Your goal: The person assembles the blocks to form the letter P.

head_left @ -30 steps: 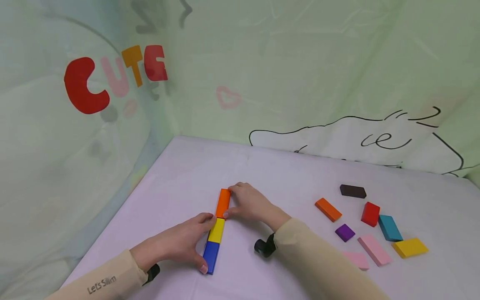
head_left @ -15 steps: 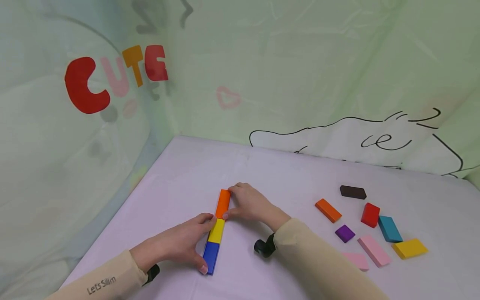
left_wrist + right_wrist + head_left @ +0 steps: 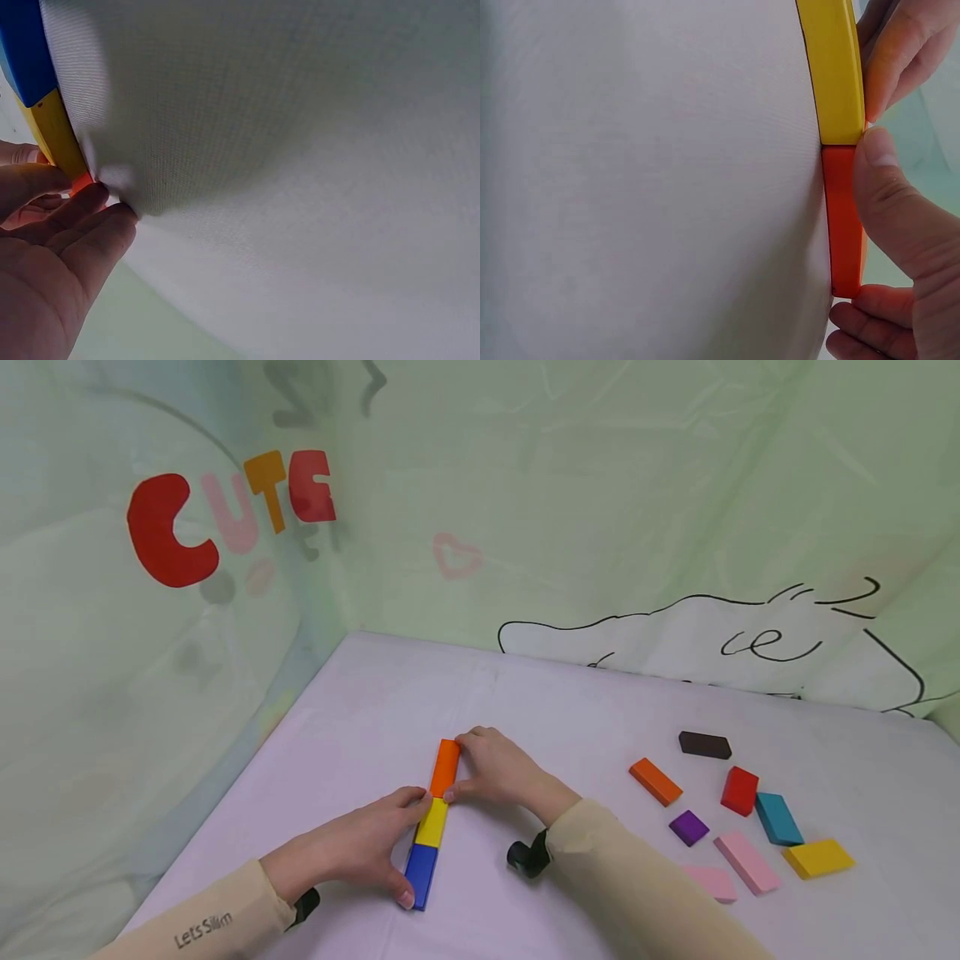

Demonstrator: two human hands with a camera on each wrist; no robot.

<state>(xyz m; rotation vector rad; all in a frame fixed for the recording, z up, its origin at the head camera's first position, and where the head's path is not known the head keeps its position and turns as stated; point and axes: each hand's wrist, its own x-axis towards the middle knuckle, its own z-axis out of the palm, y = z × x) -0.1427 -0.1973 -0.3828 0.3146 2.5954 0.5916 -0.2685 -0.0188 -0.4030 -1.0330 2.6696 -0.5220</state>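
Three blocks lie end to end in a row: a blue block [image 3: 422, 877] nearest, a yellow block [image 3: 432, 823] in the middle and an orange block [image 3: 446, 768] farthest. Along the row's left side, my left hand [image 3: 352, 837] touches the blocks, its thumb at the blue one's near end and its fingertips where yellow meets orange. My right hand [image 3: 501, 768] holds the orange block from the right, thumb near the yellow joint and fingers at the far end. In the right wrist view, the right thumb [image 3: 900, 202] presses the orange block's side [image 3: 842, 217].
On the right lie loose blocks: black [image 3: 705, 745], orange [image 3: 656, 782], red [image 3: 740, 791], teal [image 3: 779, 819], purple [image 3: 688, 828], yellow [image 3: 818, 858] and two pink, one long [image 3: 747, 862] and one [image 3: 711, 882] partly behind the right sleeve. Pale curtains [image 3: 600, 485] stand behind and left of the white-covered table [image 3: 360, 693].
Both hands and the row of blocks stay almost still; the whole view shifts only very slightly.
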